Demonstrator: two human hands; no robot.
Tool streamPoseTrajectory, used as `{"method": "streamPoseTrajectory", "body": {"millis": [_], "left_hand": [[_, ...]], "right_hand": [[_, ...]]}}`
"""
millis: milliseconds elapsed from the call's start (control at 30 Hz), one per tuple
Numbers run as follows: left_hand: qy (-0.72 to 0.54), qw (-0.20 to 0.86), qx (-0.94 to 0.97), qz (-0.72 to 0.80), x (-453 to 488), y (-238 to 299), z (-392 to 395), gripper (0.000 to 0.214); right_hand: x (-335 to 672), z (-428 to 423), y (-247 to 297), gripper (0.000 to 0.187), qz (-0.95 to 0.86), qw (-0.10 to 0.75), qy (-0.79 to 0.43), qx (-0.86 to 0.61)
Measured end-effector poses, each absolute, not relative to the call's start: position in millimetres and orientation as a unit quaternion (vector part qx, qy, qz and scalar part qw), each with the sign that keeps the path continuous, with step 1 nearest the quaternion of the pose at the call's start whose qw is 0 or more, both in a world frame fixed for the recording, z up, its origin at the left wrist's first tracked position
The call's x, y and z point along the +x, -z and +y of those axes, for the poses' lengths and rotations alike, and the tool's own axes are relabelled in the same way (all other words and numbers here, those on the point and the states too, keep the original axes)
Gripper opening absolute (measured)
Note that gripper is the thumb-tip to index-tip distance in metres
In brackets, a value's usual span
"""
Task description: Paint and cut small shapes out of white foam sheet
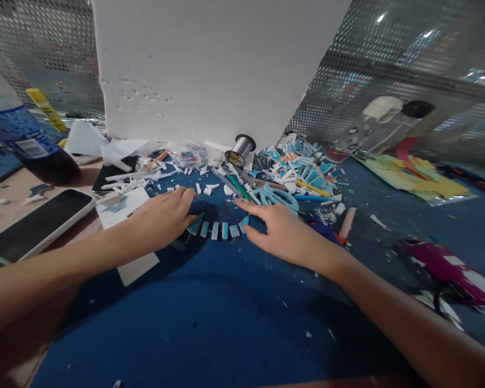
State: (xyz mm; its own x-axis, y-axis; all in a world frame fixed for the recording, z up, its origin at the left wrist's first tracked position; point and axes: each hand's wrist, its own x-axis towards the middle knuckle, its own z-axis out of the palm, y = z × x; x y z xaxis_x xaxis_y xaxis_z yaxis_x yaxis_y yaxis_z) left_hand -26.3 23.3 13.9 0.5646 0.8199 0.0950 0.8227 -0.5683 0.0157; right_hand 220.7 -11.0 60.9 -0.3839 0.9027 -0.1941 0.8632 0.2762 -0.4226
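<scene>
A curved row of small blue and white foam pieces [219, 230] lies on the dark blue mat [210, 323]. My left hand [164, 216] rests palm down at the row's left end, fingers curled over the pieces there. My right hand [281, 231] lies at the right end. Its index finger stretches out flat and its thumb touches the last piece. Just beyond my right fingers lie light blue scissors [277, 196]. Neither hand is lifting anything.
A big white foam board [210, 70] stands upright behind. Foam scraps [303, 167], pens and a wire spool [241, 150] litter the back. A phone [36, 223] and a dark bottle [20, 134] sit left. A white card [131, 237] lies under my left wrist. A purple tool [448, 269] lies right.
</scene>
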Motion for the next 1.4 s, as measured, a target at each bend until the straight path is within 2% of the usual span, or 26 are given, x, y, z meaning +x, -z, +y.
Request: {"method": "streamPoseTrajectory", "body": {"millis": [100,167,267,367,433,533,633,667,767,833,1000,1200,1400], "left_hand": [[0.053,0.065,-0.897,-0.434,-21,-20,16,0.029],[0.068,0.084,-0.903,-0.415,-16,-22,9,0.037],[0.091,0.093,-0.912,-0.390,-9,-18,-3,0.042],[0.095,0.082,-0.922,-0.367,-7,-8,-10,0.045],[0.094,0.068,-0.925,-0.361,-10,-3,-10,0.051],[0.098,0.048,-0.919,-0.380,-16,-2,-2,0.056],[0.098,0.015,-0.906,-0.411,-22,-2,8,0.066],[0.095,0.000,-0.903,-0.418,-23,-2,11,0.069],[0.091,-0.048,-0.895,-0.433,-23,2,18,0.066],[0.092,-0.079,-0.891,-0.438,-22,5,20,0.062],[0.100,-0.157,-0.888,-0.421,-22,6,24,0.054],[0.150,-0.214,-0.878,-0.401,-21,-1,25,0.049],[0.192,-0.270,-0.845,-0.420,-23,-16,29,0.051]], "right_hand": [[228,-8,-72,0.066,-0.806,-0.028,-0.217,-0.549],[232,-8,-73,0.066,-0.810,-0.035,-0.204,-0.548],[234,-7,-70,0.056,-0.827,0.066,-0.146,-0.539],[235,-2,-67,0.025,-0.817,0.194,-0.083,-0.536],[238,3,-68,0.016,-0.793,0.244,-0.062,-0.555],[243,13,-70,0.020,-0.757,0.290,-0.031,-0.585],[248,19,-69,0.021,-0.755,0.286,-0.064,-0.587],[249,19,-68,0.027,-0.771,0.268,-0.081,-0.573],[245,15,-60,0.062,-0.847,0.176,-0.131,-0.484],[239,9,-53,0.071,-0.881,0.124,-0.161,-0.427],[228,2,-36,0.060,-0.867,0.081,-0.222,-0.439],[231,10,-26,0.057,-0.839,0.210,-0.256,-0.432],[233,10,-24,0.055,-0.829,0.215,-0.294,-0.425]]}}
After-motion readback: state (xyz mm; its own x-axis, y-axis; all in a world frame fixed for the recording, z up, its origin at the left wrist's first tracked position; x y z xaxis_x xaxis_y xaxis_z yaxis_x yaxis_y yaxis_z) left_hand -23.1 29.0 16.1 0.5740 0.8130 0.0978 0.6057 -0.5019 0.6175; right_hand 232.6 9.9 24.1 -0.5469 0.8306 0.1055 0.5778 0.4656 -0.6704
